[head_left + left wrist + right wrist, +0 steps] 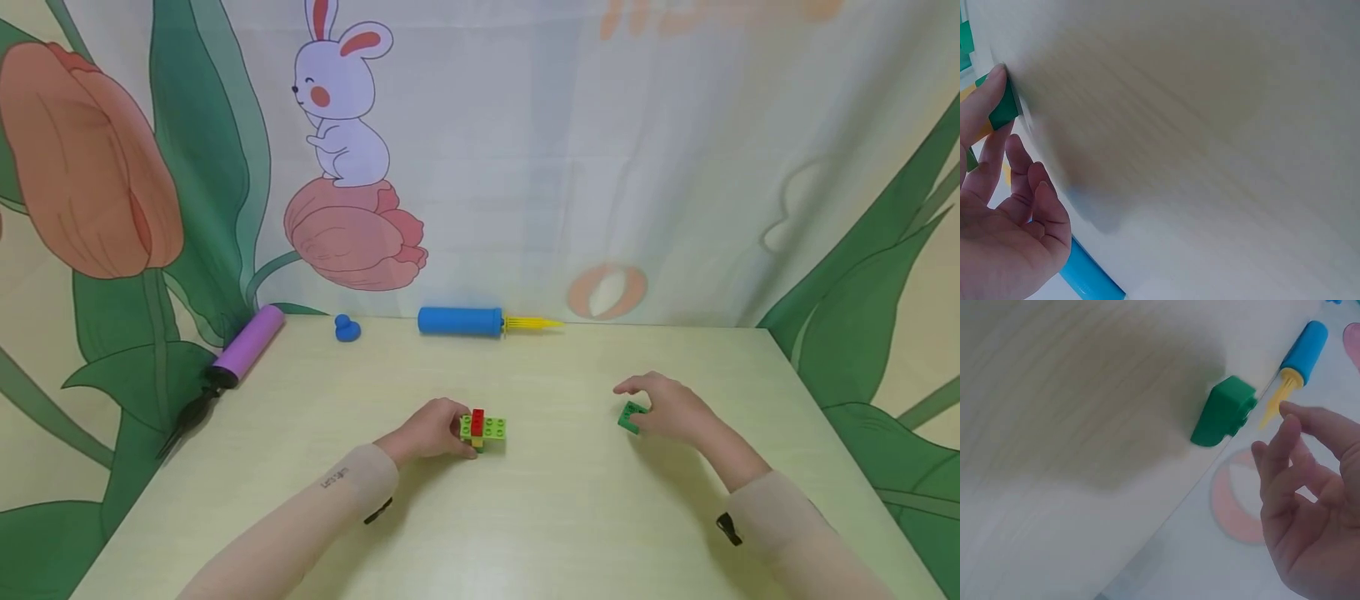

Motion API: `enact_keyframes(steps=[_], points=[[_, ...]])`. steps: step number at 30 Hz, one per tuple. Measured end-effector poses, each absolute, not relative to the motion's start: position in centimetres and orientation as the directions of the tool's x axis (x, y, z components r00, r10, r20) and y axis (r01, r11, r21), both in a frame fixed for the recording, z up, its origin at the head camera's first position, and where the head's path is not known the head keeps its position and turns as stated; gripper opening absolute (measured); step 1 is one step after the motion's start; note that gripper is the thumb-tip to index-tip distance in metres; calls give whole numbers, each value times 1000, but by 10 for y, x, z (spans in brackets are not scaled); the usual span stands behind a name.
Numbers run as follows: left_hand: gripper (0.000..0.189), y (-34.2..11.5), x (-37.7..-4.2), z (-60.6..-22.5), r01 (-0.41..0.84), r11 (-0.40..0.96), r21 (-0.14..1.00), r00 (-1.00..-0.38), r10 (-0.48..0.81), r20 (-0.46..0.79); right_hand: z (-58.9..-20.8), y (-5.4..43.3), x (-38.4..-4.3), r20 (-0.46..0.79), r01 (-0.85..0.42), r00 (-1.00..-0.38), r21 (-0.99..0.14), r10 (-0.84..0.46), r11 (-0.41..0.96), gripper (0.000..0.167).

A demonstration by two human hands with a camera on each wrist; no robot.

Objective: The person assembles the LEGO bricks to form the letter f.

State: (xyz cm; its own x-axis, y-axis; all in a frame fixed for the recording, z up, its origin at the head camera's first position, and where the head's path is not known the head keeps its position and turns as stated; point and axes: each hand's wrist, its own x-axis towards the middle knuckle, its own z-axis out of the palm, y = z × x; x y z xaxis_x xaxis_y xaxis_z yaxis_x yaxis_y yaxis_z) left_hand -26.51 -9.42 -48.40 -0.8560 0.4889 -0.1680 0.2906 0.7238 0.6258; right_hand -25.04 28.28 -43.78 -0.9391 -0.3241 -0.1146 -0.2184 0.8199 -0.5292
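My left hand point(429, 431) pinches a small build of toy bricks point(492, 428) over the middle of the table, thumb and fingers at its left side. The build has a lime-green studded plate with a red brick on top and yellow and green bricks below. Its green bottom brick point(1006, 110) shows between thumb and finger in the left wrist view. To the right, a single green toy brick point(628, 417) stands on the table. My right hand point(675, 410) hovers close over it with bent fingers. In the right wrist view, a gap separates the fingertips from this green brick point(1221, 412).
Along the table's back edge lie a blue hand pump point(459, 321) with a yellow nozzle and a small blue knobbed piece point(347, 329). A purple pump point(251, 342) with a black end lies at the left edge. Behind hangs a printed curtain point(495, 167).
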Motion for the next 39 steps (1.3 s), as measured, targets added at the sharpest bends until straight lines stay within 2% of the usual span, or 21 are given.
enact_keyframes(steps=[4, 8, 23, 30, 39], points=[[32, -94, -266, -484, 293, 725, 623, -855, 490, -168, -440, 294, -249, -136, -231, -933, -481, -332, 846, 63], [32, -93, -266, -483, 294, 726, 621, -855, 491, -169, -449, 300, -252, -171, -222, -925, -482, -340, 848, 65], [38, -93, -265, -484, 271, 742, 614, -860, 473, -191, -470, 300, -258, -95, -295, -931, -366, -351, 882, 40], [37, -93, -265, -486, 264, 726, 635, -855, 480, -194, -467, 297, -256, -98, -248, -947, -377, -305, 892, 40], [39, -95, -265, -484, 246, 707, 663, -853, 483, -198, -456, 274, -251, -11, -243, -959, -486, -284, 839, 36]])
